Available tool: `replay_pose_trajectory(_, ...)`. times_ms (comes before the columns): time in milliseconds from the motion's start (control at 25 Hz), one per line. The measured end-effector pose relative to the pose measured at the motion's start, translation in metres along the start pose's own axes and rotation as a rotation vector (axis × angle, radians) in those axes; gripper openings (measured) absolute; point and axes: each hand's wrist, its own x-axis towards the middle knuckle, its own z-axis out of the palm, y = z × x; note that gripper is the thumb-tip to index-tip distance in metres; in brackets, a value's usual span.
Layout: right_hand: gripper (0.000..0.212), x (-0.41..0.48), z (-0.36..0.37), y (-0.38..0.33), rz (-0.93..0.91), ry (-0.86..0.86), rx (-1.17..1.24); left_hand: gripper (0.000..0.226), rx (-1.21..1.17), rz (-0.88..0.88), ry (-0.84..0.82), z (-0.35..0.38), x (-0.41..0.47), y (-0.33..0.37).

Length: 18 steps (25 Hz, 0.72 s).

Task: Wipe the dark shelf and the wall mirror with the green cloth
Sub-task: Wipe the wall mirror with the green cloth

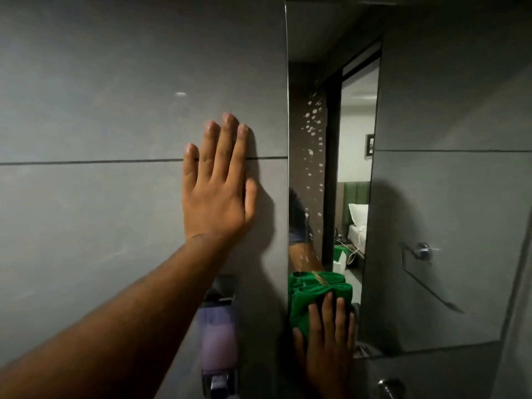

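Observation:
The wall mirror [431,180] hangs on the right half of the grey tiled wall, with white droplets scattered down its left strip. My right hand [328,344] presses the bunched green cloth [305,300] flat against the mirror's lower left corner, fingers spread over the cloth. My left hand [216,185] lies flat and open on the wall tile just left of the mirror's edge, holding nothing. The dark shelf is not in view.
A wall-mounted soap dispenser [220,338] with purple liquid hangs below my left forearm. The mirror reflects a doorway to a bedroom and a chrome towel holder [421,251]. A chrome fitting [388,388] sits at the bottom right.

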Motion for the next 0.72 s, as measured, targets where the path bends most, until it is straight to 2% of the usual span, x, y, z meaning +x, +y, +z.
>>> replay_pose_trajectory(160, 0.068, 0.117, -0.021, -0.025, -0.005, 0.017, 0.089, 0.081, -0.013, 0.003, -0.002, -0.002, 0.000, 0.003)
replay_pose_trajectory(280, 0.067, 0.254, -0.046, -0.044, -0.048, 0.125, 0.083, 0.081, -0.010, 0.006, 0.015, -0.004, 0.000, 0.003)
replay_pose_trajectory(440, 0.065, 0.406, -0.072, -0.046, -0.002, 0.261, 0.027, 0.084, -0.007, 0.011, 0.001, -0.005, 0.001, 0.003)
replay_pose_trajectory(560, 0.067, 0.447, -0.085, -0.046, -0.004, 0.256, 0.018, 0.087, -0.011, -0.016, -0.020, -0.008, 0.006, 0.007)
replay_pose_trajectory(720, 0.065, 0.445, -0.088, -0.041, -0.053, 0.272, 0.000, 0.077, -0.077, -0.070, -0.037, -0.012, 0.037, 0.035)
